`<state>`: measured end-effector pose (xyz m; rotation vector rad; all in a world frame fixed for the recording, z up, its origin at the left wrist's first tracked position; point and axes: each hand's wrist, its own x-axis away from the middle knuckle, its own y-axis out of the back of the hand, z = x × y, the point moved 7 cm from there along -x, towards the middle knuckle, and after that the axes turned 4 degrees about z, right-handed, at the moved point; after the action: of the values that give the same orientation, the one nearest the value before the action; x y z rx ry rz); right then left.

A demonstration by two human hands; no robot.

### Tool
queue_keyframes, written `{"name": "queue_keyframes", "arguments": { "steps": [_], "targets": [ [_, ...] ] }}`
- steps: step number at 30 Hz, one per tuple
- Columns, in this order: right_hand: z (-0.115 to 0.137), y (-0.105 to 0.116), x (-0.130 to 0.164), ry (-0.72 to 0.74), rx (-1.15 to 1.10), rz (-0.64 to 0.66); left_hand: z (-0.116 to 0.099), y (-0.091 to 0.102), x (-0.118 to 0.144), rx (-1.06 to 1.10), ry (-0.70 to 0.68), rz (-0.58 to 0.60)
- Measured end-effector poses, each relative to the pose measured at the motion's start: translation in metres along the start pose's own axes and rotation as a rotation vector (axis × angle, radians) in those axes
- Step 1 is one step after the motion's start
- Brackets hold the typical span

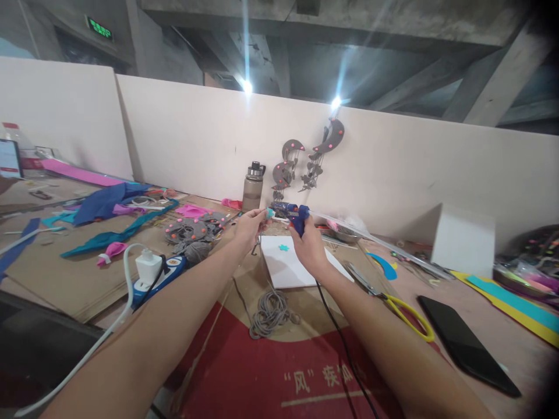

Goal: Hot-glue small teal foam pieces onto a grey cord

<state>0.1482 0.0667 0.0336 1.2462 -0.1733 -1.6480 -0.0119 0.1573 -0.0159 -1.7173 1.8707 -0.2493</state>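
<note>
A blue hot glue gun (300,220) is gripped in my right hand (311,247), its nozzle pointing left. From the gun's back end a long clear rod (388,243) stretches to the right, and a black cord (334,323) hangs below my wrist. My left hand (250,227) pinches a small teal piece (270,213) close to the nozzle; whether they touch, I cannot tell. Below the hands lies a white board (283,276) with a teal flower-shaped cutout (283,248) on it. Grey yarn (269,313) is coiled in front of the board.
Yellow-handled scissors (408,314) and a black phone (467,343) lie at right. A bottle (253,187) stands behind my left hand. Left are a power strip with a white plug (148,265), a grey yarn wreath (192,230) and blue fabric (105,203). Moon-shaped hangings (329,138) are against the wall.
</note>
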Motion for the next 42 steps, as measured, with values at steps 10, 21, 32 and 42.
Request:
{"name": "queue_keyframes", "arguments": {
  "steps": [10,21,32,42],
  "targets": [
    [0.0008,-0.0028,0.0005,0.01,0.068,0.012,-0.0032,-0.0017,0.0006,-0.049,-0.04,-0.004],
    [0.0031,-0.0024,0.0025,-0.003,0.1,0.017,-0.0057,-0.0037,0.0037,-0.063,-0.039,-0.01],
    [0.0033,-0.0013,0.0028,-0.022,0.102,0.008,-0.0068,-0.0025,0.0029,-0.024,-0.041,-0.012],
    [0.0024,-0.0031,0.0023,-0.017,0.13,0.023,-0.0082,-0.0042,0.0045,-0.03,-0.042,-0.009]
  ]
}}
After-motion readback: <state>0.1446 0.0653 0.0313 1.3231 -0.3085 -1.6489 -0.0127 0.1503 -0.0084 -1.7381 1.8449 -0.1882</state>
